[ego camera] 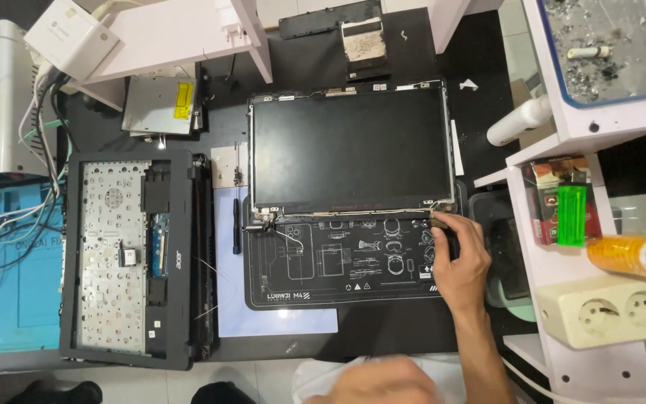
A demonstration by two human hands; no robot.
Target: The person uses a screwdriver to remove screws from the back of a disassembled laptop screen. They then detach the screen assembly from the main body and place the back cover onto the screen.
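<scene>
My left hand (379, 381) is resting low near my body. It is blurred, so I cannot tell whether its grip is released or clenched. My right hand (461, 258) is reaching forward over the black mat (338, 288), and its fingertips (443, 223) are pinching the right hinge (437, 215) at the lower corner of the screen panel (349, 150). The grip looks clenched on this small metal part, though the fingers are hiding the exact contact.

I think the danger is here: if I am pulling or twisting too hard, the thin panel could crack or bend at that corner. A thin white cable (287, 237) is lying near the left hinge (259, 218) and could be caught if the panel is sliding.

The panel is lying flat with the dark glass up, partly on the mat, in the middle of the bench (383, 329). Its bezel is off, so the metal edge frame is showing. A dark tool (236, 223) is lying just beside it on the left. Further left, the laptop base (132, 254) is lying open.
</scene>
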